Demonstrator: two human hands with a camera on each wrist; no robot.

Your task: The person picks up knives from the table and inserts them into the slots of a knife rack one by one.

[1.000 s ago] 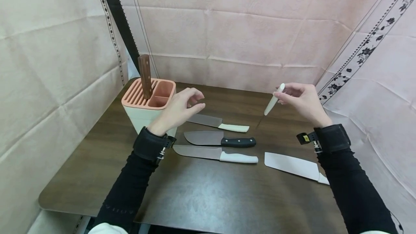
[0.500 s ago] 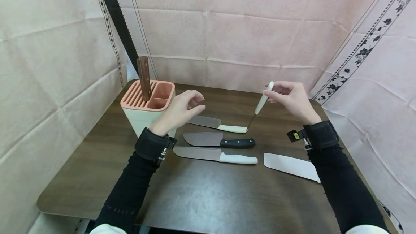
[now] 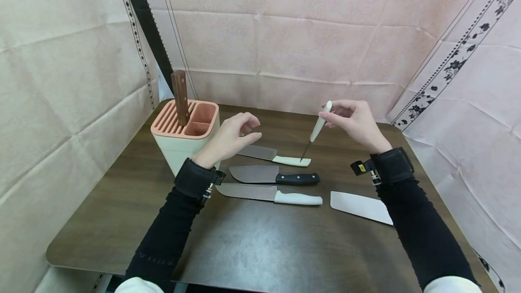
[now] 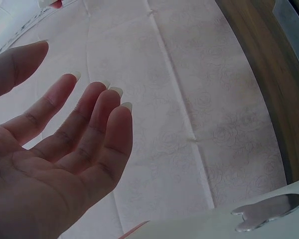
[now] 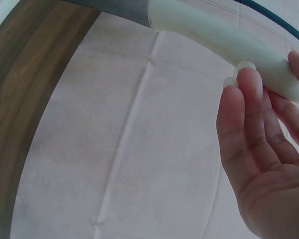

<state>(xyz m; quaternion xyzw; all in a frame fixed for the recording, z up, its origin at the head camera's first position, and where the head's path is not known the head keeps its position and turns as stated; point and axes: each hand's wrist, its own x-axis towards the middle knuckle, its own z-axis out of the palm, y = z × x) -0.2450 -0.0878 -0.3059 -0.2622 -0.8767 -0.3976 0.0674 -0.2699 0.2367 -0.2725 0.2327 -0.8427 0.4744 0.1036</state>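
My right hand (image 3: 350,120) pinches a knife (image 3: 319,127) near the end of its pale green handle. The blade points down over the handle of a pale-green-handled knife (image 3: 291,161) lying on the table. In the right wrist view, thumb and fingers hold the handle (image 5: 209,37) at its end. My left hand (image 3: 232,137) hovers beside the knife block (image 3: 185,141), fingers loosely bent and holding nothing; the left wrist view shows its palm (image 4: 40,184). The block is pale with a pink slotted top, and a brown-handled knife (image 3: 181,96) stands in a slot.
Below the pale-green-handled knife lie a black-handled knife (image 3: 295,179) and a white-handled knife (image 3: 297,198), blades to the left. A cleaver (image 3: 360,206) lies at the right, its handle hidden under my right forearm. Cloth walls (image 3: 285,49) surround the brown table (image 3: 228,248).
My right hand has moved left with the knife, from the right side to above the lying pale-green-handled knife. My left hand has shifted slightly right.
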